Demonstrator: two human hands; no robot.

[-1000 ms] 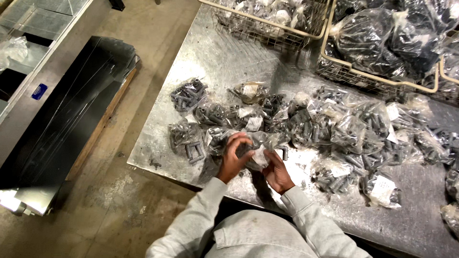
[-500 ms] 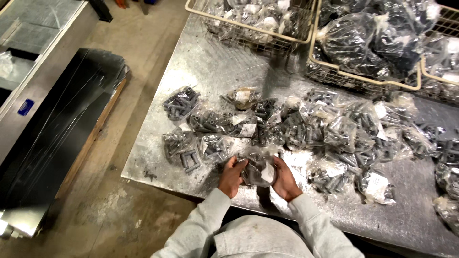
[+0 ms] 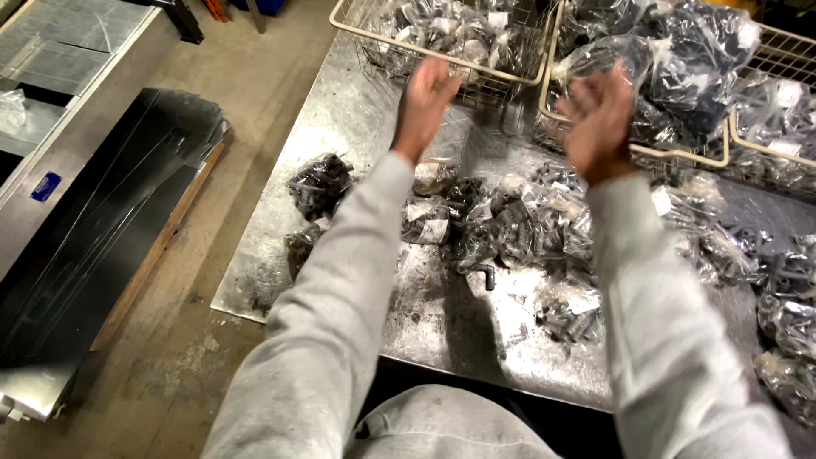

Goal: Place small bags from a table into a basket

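The fingers of the left hand (image 3: 422, 102) are spread open and hold nothing. The fingers of the right hand (image 3: 599, 119) are open too, blurred, and empty. Both hands are lifted above the bench (image 3: 340, 127), in front of two wire baskets: the left basket (image 3: 442, 68) and the right basket (image 3: 680, 157), both full of plastic bags. Below the hands, many small bags of dark parts (image 3: 510, 225) lie on the bench. One loose dark part (image 3: 486, 274) lies apart, near the front edge.
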